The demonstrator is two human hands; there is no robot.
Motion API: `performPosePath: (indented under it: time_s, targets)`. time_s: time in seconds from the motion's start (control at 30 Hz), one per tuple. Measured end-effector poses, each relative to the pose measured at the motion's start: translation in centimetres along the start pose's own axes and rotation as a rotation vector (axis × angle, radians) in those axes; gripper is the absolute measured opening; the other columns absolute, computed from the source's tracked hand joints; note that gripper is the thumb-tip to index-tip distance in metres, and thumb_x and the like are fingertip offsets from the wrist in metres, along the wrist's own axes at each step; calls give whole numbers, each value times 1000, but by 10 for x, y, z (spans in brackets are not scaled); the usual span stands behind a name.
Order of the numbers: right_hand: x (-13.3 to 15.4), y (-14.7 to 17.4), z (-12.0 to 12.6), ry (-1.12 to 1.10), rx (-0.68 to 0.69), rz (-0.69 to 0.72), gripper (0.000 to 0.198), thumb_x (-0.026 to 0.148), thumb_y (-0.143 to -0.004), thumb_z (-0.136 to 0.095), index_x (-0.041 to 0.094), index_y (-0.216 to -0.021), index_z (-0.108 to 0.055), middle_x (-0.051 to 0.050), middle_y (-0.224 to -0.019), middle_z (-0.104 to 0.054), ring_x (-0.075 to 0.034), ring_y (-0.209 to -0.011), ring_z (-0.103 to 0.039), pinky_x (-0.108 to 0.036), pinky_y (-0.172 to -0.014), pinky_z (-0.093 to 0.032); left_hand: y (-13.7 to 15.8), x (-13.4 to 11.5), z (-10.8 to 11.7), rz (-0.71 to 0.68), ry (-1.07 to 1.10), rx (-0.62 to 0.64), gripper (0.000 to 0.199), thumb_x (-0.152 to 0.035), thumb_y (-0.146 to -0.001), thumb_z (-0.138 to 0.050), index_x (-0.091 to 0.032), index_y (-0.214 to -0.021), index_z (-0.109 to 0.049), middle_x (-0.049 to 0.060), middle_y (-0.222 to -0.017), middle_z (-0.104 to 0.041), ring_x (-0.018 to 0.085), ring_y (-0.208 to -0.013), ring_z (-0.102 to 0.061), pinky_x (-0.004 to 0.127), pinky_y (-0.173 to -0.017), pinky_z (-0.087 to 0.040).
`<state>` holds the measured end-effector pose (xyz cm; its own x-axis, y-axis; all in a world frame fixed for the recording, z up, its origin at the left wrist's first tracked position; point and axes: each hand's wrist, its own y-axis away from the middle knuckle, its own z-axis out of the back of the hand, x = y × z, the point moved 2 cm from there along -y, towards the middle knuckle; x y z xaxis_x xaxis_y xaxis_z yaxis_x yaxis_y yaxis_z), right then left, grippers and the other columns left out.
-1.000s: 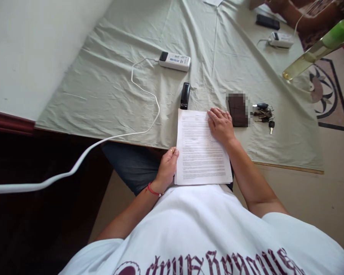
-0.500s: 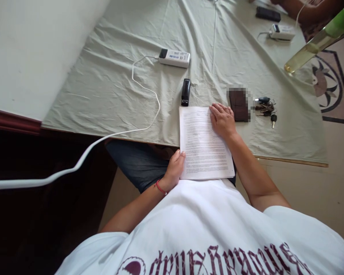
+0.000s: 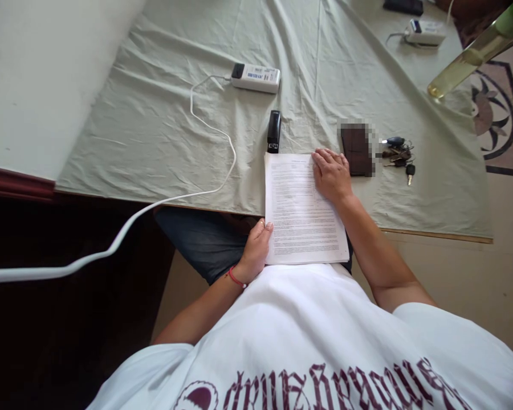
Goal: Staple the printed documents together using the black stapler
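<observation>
A stack of printed paper sheets (image 3: 301, 210) lies partly on the cloth-covered table and partly over its front edge, reaching my shirt. My left hand (image 3: 257, 245) grips the stack's lower left edge, thumb on top and fingers hidden beneath. On the upper right of the top sheet my right hand (image 3: 332, 173) rests flat, fingers stretched out. Just beyond the stack's top left corner is a black stapler (image 3: 274, 132). A dark brown wallet (image 3: 357, 150), partly blurred out, sits right of my right hand, with a bunch of keys (image 3: 398, 155) beside it.
A white power bank (image 3: 256, 78) stands farther back, its white cable (image 3: 171, 199) running left past the table edge. At the back right are a second white power bank (image 3: 425, 33), a black object (image 3: 404, 5) and a tilted bottle of yellowish liquid (image 3: 457, 71). Green cloth (image 3: 154, 131) covers the table.
The view has shifted slightly, so the things on the table appear a little higher. Both hands keep their places on the paper stack. The other person's arm at the back right shows less.
</observation>
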<state>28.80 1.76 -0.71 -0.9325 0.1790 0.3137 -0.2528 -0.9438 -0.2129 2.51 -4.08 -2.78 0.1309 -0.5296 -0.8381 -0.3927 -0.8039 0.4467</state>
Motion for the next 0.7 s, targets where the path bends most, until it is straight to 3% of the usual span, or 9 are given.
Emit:
performPosePath:
  time_s: [0.2,0.37,0.7]
  targets:
    - [-7,0,2,-52,9,28,42,29,-102,-39,28,-134,-66,-5,-149,-60,-27,-142,-50,-55,-123,-29,4,-12,12,-54,-79,-25,34,-49,-86,-72,-18,-100,-66,7,-108,-75,25,-108,-68,38,-99,-53]
    - [-14,-3,1,-69,27,53,41,29,-101,-42,27,-132,-68,-5,-147,-62,-27,-140,-51,-51,-122,-33,5,-3,26,-53,-165,-95,37,-53,-85,-71,-18,-94,-63,7,-105,-73,23,-107,-67,35,-96,-52]
    - [-13,-3,1,-34,27,56,42,28,-101,-40,25,-132,-68,-7,-148,-61,-28,-140,-51,-51,-121,-34,3,-2,19,59,51,-113,53,-62,-79,-77,-19,-106,-61,10,-112,-76,29,-115,-69,43,-101,-53]
